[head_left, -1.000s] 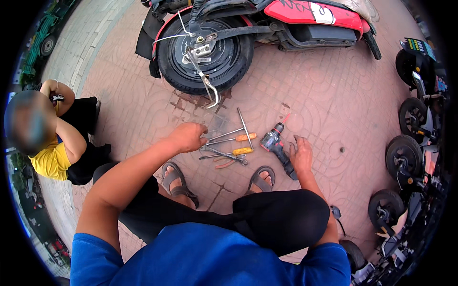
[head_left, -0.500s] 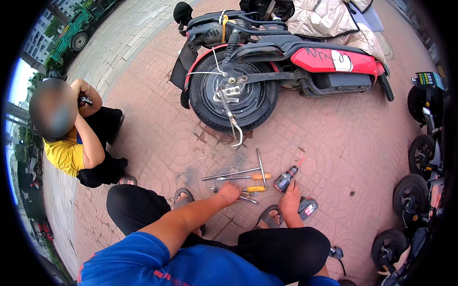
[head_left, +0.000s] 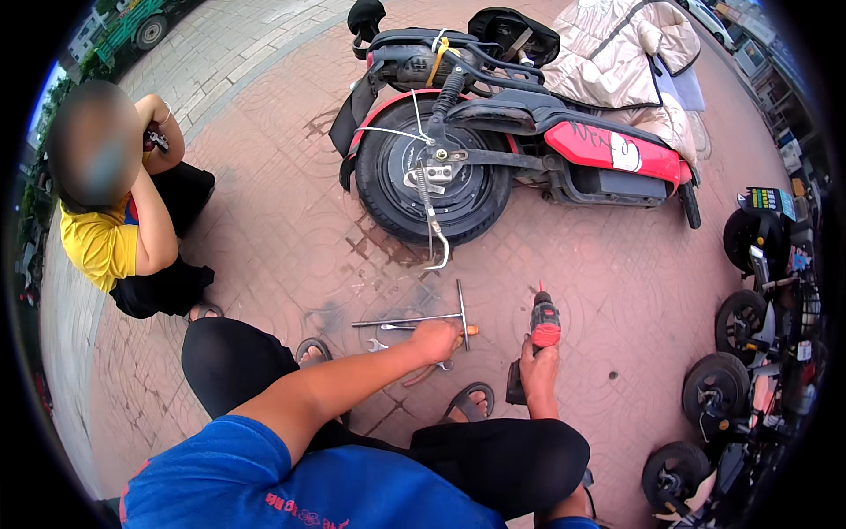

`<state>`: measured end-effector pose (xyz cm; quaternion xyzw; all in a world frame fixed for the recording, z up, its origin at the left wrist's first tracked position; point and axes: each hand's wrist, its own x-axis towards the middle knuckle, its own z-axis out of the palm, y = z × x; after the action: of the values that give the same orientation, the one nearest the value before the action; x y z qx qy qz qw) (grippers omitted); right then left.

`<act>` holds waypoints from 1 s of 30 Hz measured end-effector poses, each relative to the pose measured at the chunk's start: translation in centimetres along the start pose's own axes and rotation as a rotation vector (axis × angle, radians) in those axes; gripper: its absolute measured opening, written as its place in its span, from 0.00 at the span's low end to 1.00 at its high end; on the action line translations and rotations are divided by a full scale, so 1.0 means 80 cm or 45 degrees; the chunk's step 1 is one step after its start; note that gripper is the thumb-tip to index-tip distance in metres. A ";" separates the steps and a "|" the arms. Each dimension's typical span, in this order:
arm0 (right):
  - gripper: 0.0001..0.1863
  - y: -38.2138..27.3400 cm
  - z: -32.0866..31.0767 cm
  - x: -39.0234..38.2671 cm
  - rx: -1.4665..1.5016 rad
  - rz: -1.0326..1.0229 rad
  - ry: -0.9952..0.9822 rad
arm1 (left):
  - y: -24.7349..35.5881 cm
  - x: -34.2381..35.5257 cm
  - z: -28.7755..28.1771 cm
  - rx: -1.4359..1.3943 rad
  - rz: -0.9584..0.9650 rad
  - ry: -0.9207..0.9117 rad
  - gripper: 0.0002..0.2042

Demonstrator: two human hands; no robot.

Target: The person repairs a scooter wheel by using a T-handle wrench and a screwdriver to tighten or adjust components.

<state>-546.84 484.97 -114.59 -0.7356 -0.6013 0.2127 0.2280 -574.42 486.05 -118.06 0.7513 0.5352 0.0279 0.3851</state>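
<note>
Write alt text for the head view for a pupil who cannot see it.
Someone's right hand grips a power drill while the left hand is down among hand tools on reddish paving. Beyond lies a red and black scooter on its side; a person in yellow crouches at left.

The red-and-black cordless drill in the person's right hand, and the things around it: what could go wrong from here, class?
1. The red-and-black cordless drill is in the right hand with its thin red bit exposed; an accidental start could cause a scratch.
2. The left hand is down beside the silver T-shaped metal wrench and might knock it.
3. The dark open sandal nearest the drill gives little cover if the drill slips.
</note>
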 end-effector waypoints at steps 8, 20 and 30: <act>0.36 0.085 0.025 -0.003 -0.448 0.156 -0.015 | -0.122 -0.057 0.102 0.717 0.060 -0.105 0.15; 0.28 0.015 0.000 -0.017 -0.055 -0.077 -0.381 | -0.013 -0.050 0.010 -0.084 0.075 -0.140 0.16; 0.19 0.043 0.086 -0.050 0.850 0.623 -0.933 | -0.027 -0.040 0.044 -0.103 0.011 -0.076 0.10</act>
<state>-548.88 480.99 -121.98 -0.6197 -0.3526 0.6806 0.1686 -575.87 481.80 -120.67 0.7378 0.5188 0.0287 0.4309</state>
